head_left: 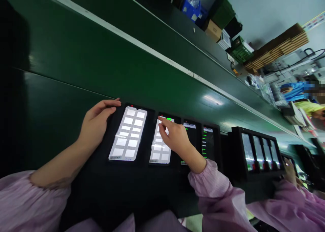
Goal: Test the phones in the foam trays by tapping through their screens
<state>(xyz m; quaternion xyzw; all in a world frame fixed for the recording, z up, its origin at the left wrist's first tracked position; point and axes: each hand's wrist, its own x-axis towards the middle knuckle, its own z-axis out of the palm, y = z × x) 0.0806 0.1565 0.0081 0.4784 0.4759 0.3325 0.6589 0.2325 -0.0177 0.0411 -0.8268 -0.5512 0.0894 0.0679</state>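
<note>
A black tray (101, 150) holds several smartphones in a row. The leftmost smartphone (129, 133) has a lit screen with pale blocks in two columns. My left hand (95, 123) rests at the tray's upper left edge, fingers stretched out and holding nothing. Over the second smartphone (159, 155), which has a similar lit layout and a green patch near its top, is my right hand (176, 135). Its index finger is extended at the upper part of that screen, and no object is in the hand. Two dark-screened phones, among them the rightmost smartphone (208, 140), show green lines of text.
Another black tray (236, 147) with several lit phones stands to the right, near a co-worker's hand (290, 171). A pale rail (152, 56) crosses the green bench (88, 62). Boxes, a blue bin (190, 8) and stacked cardboard (279, 47) lie beyond.
</note>
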